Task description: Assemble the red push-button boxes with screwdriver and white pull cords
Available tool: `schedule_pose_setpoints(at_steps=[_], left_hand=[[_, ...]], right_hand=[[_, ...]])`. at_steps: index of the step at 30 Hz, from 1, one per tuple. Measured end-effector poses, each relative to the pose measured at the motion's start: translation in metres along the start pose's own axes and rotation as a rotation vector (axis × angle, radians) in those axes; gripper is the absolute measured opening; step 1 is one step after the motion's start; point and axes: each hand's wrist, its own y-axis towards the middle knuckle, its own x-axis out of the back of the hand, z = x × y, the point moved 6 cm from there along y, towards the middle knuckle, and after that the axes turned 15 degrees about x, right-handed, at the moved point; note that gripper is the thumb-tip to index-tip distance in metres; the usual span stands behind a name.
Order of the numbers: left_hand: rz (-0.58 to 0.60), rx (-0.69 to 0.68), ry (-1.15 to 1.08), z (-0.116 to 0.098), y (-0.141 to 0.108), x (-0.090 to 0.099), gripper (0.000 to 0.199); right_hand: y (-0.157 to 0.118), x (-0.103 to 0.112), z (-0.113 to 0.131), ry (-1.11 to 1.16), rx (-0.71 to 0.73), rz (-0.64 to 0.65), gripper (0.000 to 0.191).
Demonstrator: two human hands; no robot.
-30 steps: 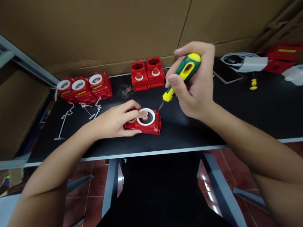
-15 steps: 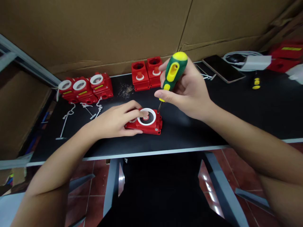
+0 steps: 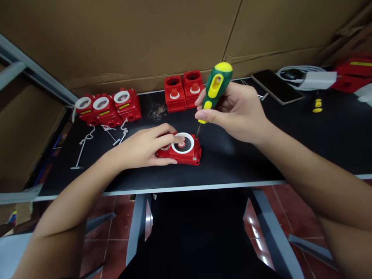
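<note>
A tall sheet of brown cardboard (image 3: 151,35) stands along the back edge of the black table (image 3: 238,166) I work at. Toward the table's back left corner sit three red boxes with white rings (image 3: 110,118), touching in a row; two red boxes with round openings (image 3: 177,104) stand side by side near the middle of the back edge.

My right hand (image 3: 238,112) is curled around a handle, thumb along its side. My left hand (image 3: 149,146) is half open and spread over a single red box (image 3: 187,157), forefinger inside its white ring (image 3: 192,145), thumb along its near side, pressing it down. That box lies near the middle of the table's front edge.

A phone (image 3: 277,87) lies by the back edge, right of centre, just beside a white plug block (image 3: 319,80). What I grip is a green and yellow screwdriver (image 3: 212,97), tilted, its tip at the box's far right corner. I judge the step to be turning a screw there; which way, I cannot tell. The move calls for a steady box and pressure along the shaft. At the near right corner shows a small screw head (image 3: 194,159).
</note>
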Motion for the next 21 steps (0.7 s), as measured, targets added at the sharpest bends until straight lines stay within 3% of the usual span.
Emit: schedule_pose_setpoints(at_steps=[13, 17, 21], left_hand=[[-0.009, 0.070, -0.112, 0.0017, 0.0002, 0.0028, 0.055], [0.015, 0.163, -0.104, 0.0069, 0.0005, 0.0003, 0.064], [0.015, 0.168, -0.107, 0.0080, 0.0002, 0.0002, 0.064]], right_hand=[[0.0009, 0.0025, 0.0020, -0.031, 0.019, -0.001, 0.048], [0.0009, 0.0011, 0.0027, 0.026, 0.026, 0.013, 0.049], [0.0004, -0.0001, 0.0039, 0.072, 0.032, 0.030, 0.051]])
